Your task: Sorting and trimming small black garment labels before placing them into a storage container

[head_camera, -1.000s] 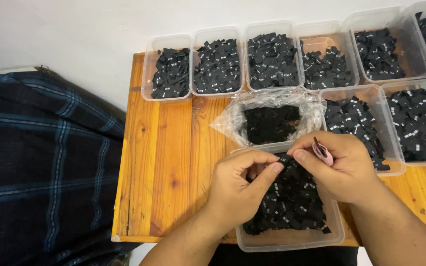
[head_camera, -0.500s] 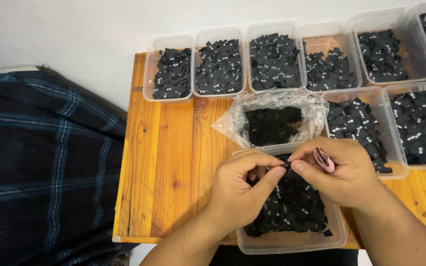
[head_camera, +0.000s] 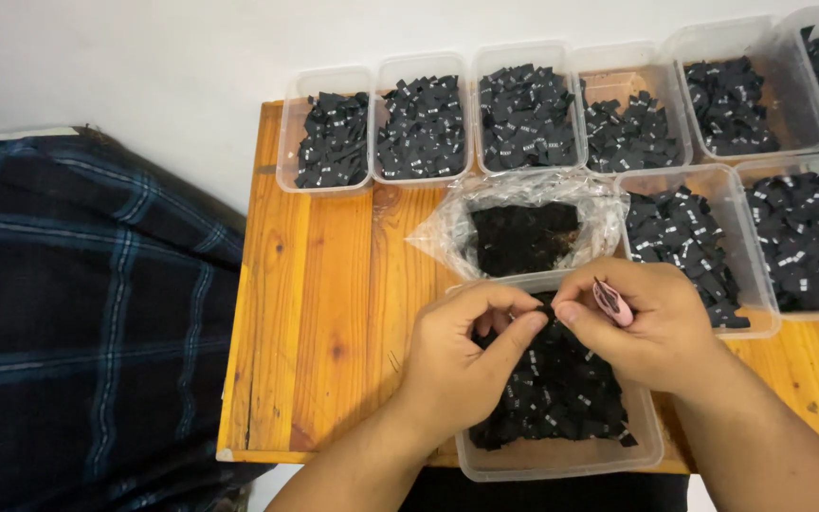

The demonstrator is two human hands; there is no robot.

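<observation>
Pinching together over the near tub [head_camera: 561, 460], left hand [head_camera: 462, 356] and right hand [head_camera: 642, 322] hide whatever their grip holds.

The scene is evenly and brightly lit by soft, diffuse light with no single source apparent. Shadows are faint: a weak one lies under the left hand [head_camera: 462, 356] and right hand [head_camera: 642, 322], and thin dark lines run along the rims of the clear plastic rectangular tubs [head_camera: 334, 180]. The crinkled transparent plastic bag [head_camera: 447, 232] catches small white glints, and the orange varnished pine tabletop [head_camera: 324, 303] has a mild sheen. Focus is sharp across the centre. The small black fabric pieces [head_camera: 528, 114] read as near-solid dark masses with little detail. The dark blue plaid cloth [head_camera: 78, 313] at the left is underexposed. Straight edges bow slightly toward the frame borders.
</observation>
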